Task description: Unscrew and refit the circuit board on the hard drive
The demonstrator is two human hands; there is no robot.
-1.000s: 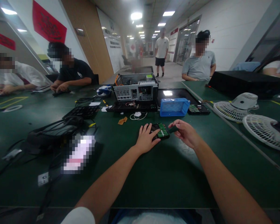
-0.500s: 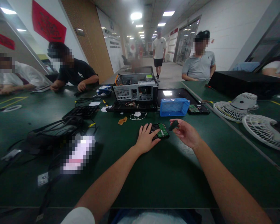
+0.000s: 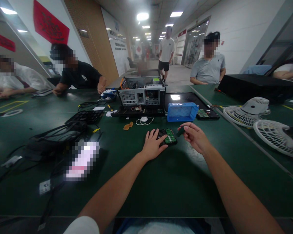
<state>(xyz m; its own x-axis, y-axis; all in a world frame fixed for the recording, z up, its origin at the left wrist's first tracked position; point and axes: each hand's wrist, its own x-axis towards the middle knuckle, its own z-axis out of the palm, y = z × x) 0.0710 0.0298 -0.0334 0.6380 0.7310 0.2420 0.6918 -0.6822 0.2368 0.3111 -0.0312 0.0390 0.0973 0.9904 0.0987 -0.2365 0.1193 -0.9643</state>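
Note:
In the head view a hard drive [image 3: 171, 137], its green circuit board facing up, lies on the green table. Fingers spread, my left hand [image 3: 153, 145] rests flat over the drive's left part and hides it. Just right of the drive, my right hand [image 3: 194, 137] is closed in a pinch around a small dark piece [image 3: 181, 131]. This piece hangs above the table, apart from the drive; its kind is too unclear to name.
Behind the drive stand a blue plastic bin [image 3: 182, 112] and an opened computer case [image 3: 141, 94]. A second circuit-board device [image 3: 207, 113] lies right of the bin. White fans [image 3: 246, 112] sit at right; black straps and cables [image 3: 56, 139] at left. People sit around the table.
My right hand has turned slightly, its fingers closing further over the dark piece. My left hand and the drive stay put. A seated person's hand at left has moved towards the blue-white item.

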